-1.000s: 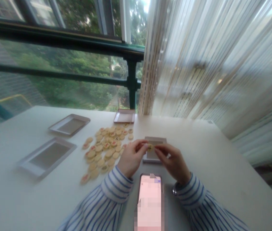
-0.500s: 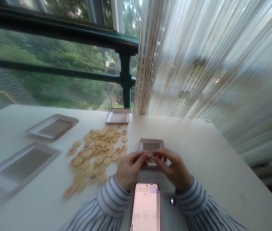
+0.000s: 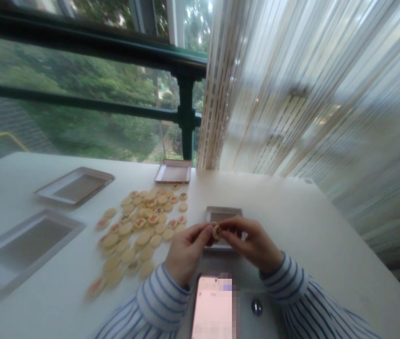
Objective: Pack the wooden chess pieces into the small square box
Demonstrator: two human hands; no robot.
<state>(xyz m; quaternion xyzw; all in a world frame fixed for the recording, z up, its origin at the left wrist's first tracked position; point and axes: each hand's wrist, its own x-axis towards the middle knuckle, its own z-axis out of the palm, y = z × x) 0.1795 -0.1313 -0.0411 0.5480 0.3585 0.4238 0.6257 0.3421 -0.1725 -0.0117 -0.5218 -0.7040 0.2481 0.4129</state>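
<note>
Between the fingertips of both hands is a round wooden Chinese chess piece with a dark character facing me. My left hand pinches it from the left. From the right, the thumb and fingers of my right hand grip it too. Both hands hover over a small shallow tray, which they partly cover. To the left lies a spread of Chinese chess pieces, some showing red or black characters, others blank side up.
Two larger trays lie at the left, and another tray stands at the back. A lit phone is in front of me, with a shiny dark oval object beside it. A string curtain hangs behind the white table.
The piece has turned slightly between my fingertips, and my right-hand fingers have shifted a little left on it. The view has moved slightly.
</note>
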